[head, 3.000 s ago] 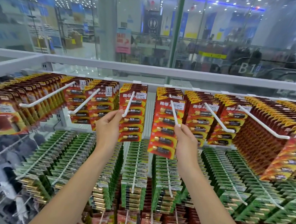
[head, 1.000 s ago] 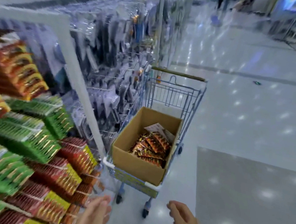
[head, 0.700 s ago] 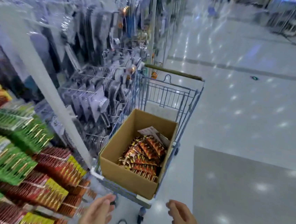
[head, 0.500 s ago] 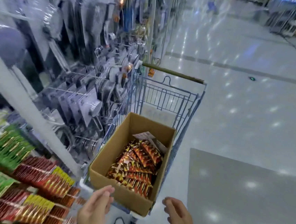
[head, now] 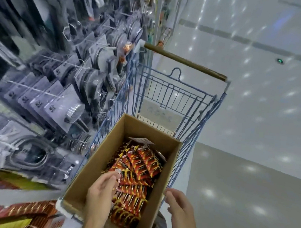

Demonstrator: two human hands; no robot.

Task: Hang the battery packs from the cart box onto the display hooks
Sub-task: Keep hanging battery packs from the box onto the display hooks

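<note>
Battery packs (head: 136,175): red-yellow, heaped loose in cardboard box (head: 88,177) inside blue cart (head: 168,95). Pickup step in hand, judged. Left hand (head: 102,190) inside box, fingers loosely bent over top packs, touching or nearly; grip not confirmed. Right hand (head: 178,203) relaxed, empty, just outside box's right wall. Next: pinch a few packs by card tops, lift clear of wall. Overlapping packs may drag neighbours. Grey blister goods (head: 56,95) on hooks left of cart; red packs (head: 20,211) blurred at lower left.

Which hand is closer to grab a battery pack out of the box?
The left hand. It is already inside the cardboard box, fingers right above the battery packs. The right hand is outside the box, by its right wall, holding nothing.
</note>
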